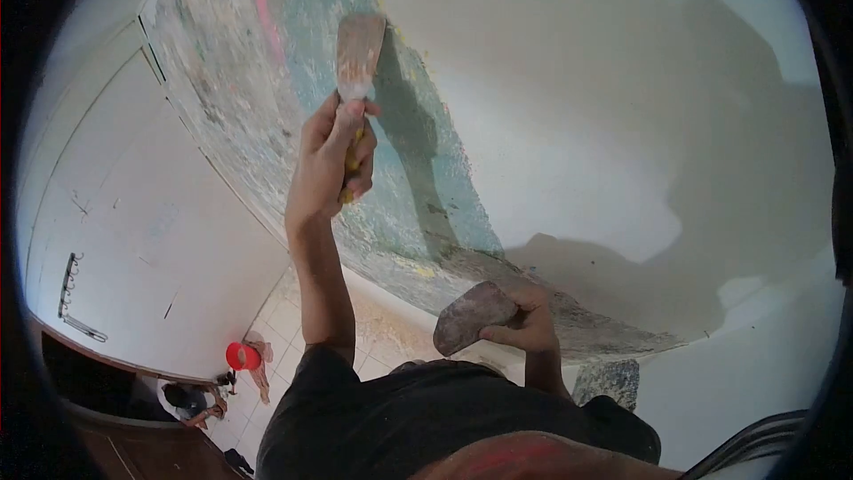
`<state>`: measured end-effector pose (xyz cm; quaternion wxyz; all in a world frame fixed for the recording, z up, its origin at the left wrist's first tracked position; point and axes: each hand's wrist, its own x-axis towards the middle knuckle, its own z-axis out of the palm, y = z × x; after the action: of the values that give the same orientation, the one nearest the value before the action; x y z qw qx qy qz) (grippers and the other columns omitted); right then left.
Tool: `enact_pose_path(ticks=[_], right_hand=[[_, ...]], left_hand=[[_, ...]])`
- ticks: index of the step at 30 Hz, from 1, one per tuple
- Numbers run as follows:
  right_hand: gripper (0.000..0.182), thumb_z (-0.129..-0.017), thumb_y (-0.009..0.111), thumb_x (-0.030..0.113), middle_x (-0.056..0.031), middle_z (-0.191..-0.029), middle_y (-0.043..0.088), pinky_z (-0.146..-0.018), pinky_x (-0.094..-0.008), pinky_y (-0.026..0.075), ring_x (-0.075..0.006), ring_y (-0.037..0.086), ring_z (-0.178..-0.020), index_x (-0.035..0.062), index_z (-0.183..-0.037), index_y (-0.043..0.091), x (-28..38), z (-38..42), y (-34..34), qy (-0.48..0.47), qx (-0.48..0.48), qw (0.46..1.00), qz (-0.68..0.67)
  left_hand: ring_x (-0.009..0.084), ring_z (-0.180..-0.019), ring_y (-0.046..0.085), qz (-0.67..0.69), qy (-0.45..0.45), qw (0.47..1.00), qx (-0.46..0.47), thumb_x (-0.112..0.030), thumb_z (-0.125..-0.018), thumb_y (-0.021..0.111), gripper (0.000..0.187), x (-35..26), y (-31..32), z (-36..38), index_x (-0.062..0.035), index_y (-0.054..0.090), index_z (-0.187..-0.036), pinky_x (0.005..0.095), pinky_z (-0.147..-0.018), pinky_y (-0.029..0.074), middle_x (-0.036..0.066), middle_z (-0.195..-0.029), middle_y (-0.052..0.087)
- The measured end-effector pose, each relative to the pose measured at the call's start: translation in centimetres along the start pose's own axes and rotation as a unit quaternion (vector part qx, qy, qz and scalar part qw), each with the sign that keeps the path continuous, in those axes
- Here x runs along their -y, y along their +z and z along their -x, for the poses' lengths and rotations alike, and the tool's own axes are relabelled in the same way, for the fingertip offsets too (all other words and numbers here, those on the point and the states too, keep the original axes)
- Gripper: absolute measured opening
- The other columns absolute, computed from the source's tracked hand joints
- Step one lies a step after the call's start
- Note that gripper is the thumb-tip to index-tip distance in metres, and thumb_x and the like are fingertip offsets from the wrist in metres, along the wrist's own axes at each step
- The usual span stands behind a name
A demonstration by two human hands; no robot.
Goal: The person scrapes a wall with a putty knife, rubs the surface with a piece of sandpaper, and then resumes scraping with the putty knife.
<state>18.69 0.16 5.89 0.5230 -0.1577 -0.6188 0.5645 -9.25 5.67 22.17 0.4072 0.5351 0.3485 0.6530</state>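
My left hand (330, 156) is wrapped round the yellow handle of a putty knife (362, 46), its wide blade pointing up. The blade tip lies at the border where the stripped, bluish-green patch (404, 187) of wall meets the white paint (551, 98). Lower down, my right hand (526, 324) grips a stone (475, 316), dark grey-brown and rough, with the thumb on its near face. The stone is held in front of the wall's lower edge, close to my chest.
A person (187, 402) crouches at the lower left beside a red bucket (242, 356) on the tiled floor (283, 347). A hook rack (67, 284) hangs on the white side wall. Dark cables (755, 440) run at the lower right.
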Motion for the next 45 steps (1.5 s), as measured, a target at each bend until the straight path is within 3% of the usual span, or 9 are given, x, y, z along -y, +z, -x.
enact_pose_path(ticks=[6,15,18,21,24,30,36,42,45], right_hand=[[0.034,-0.069,0.087,0.008,-0.0067,-0.077,0.07,-0.055,-0.0236,0.048,-0.0056,0.062,-0.066,-0.005,-0.097,0.072,0.0,0.0,-1.6,0.027,0.073,0.993,0.084],[0.033,-0.071,0.086,0.007,-0.0087,-0.082,0.072,-0.062,-0.0258,0.052,-0.0098,0.067,-0.073,-0.005,-0.098,0.072,1.4,0.7,-1.4,0.04,0.048,0.995,0.079],[0.033,-0.07,0.086,0.005,-0.0095,-0.083,0.073,-0.064,-0.027,0.053,-0.0105,0.067,-0.074,-0.0052,-0.098,0.072,1.6,0.7,-1.5,0.091,0.038,0.992,0.082],[0.032,-0.07,0.086,0.004,-0.0095,-0.082,0.073,-0.063,-0.0269,0.053,-0.0099,0.067,-0.074,-0.0054,-0.097,0.072,2.9,0.0,-0.7,0.046,0.064,0.995,0.061],[0.031,-0.071,0.085,0.004,-0.0099,-0.082,0.072,-0.063,-0.0273,0.053,-0.01,0.066,-0.073,-0.0053,-0.097,0.072,3.2,0.0,-0.7,0.074,0.08,0.989,0.104],[0.03,-0.071,0.086,0.005,-0.0087,-0.08,0.072,-0.059,-0.0264,0.051,-0.0094,0.065,-0.07,-0.0045,-0.096,0.072,2.3,0.4,-0.3,0.066,0.092,0.992,0.048],[0.032,-0.07,0.087,0.008,-0.0079,-0.074,0.072,-0.057,-0.0251,0.05,-0.0083,0.064,-0.065,-0.0038,-0.096,0.072,3.1,0.5,-0.8,0.026,0.123,0.982,0.14],[0.032,-0.065,0.087,-0.002,-0.0097,-0.079,0.073,-0.058,-0.0218,0.047,-0.0074,0.065,-0.07,-0.0082,-0.093,0.072,2.7,1.0,-0.6,0.091,0.069,0.991,0.076],[0.031,-0.066,0.087,-0.002,-0.0089,-0.078,0.073,-0.058,-0.022,0.047,-0.0072,0.066,-0.071,-0.0075,-0.093,0.072,3.6,0.4,-0.7,0.038,0.115,0.986,0.115]], left_hand=[[0.0035,-0.037,0.035,0.005,-0.005,1.0,-0.008,-0.037,-0.103,0.05,0.033,-0.5,0.4,0.3,-0.0049,0.055,-0.102,0.0206,-0.033,0.028,-0.003,-0.06,0.038],[0.0029,-0.037,0.034,-0.037,0.002,0.999,-0.029,-0.039,-0.102,0.051,0.034,-0.9,0.0,-0.2,-0.0051,0.056,-0.102,0.0205,-0.033,0.026,-0.004,-0.061,0.038],[0.0026,-0.037,0.034,-0.027,0.024,0.999,-0.019,-0.038,-0.102,0.051,0.033,-1.9,-0.1,-0.9,-0.0052,0.056,-0.103,0.0204,-0.033,0.026,-0.004,-0.061,0.038],[0.0022,-0.038,0.034,-0.017,-0.006,1.0,-0.01,-0.037,-0.103,0.051,0.032,-1.1,-0.8,-0.1,-0.0055,0.056,-0.102,0.0201,-0.033,0.026,-0.004,-0.062,0.039],[0.0013,-0.038,0.029,-0.035,0.01,0.999,-0.024,-0.033,-0.104,0.049,0.029,-2.5,-0.3,-1.1,-0.0048,0.055,-0.103,0.0191,-0.032,0.023,-0.004,-0.061,0.037],[0.0019,-0.038,0.033,-0.02,0.01,1.0,-0.016,-0.035,-0.103,0.051,0.03,-2.2,-0.3,-1.2,-0.0055,0.056,-0.102,0.0195,-0.032,0.025,-0.004,-0.061,0.039],[0.0026,-0.037,0.034,-0.015,0.01,1.0,-0.012,-0.038,-0.102,0.053,0.032,-1.6,-0.3,-0.8,-0.0058,0.056,-0.101,0.0198,-0.033,0.026,-0.004,-0.06,0.039],[0.0023,-0.037,0.034,-0.016,0.01,1.0,-0.005,-0.038,-0.102,0.052,0.032,-1.4,-1.2,-0.7,-0.0058,0.056,-0.101,0.0199,-0.033,0.026,-0.004,-0.06,0.039],[0.002,-0.038,0.035,-0.041,0.031,0.999,-0.019,-0.037,-0.102,0.052,0.031,-1.7,-0.7,-1.3,-0.0057,0.057,-0.101,0.0198,-0.033,0.026,-0.005,-0.061,0.039]])
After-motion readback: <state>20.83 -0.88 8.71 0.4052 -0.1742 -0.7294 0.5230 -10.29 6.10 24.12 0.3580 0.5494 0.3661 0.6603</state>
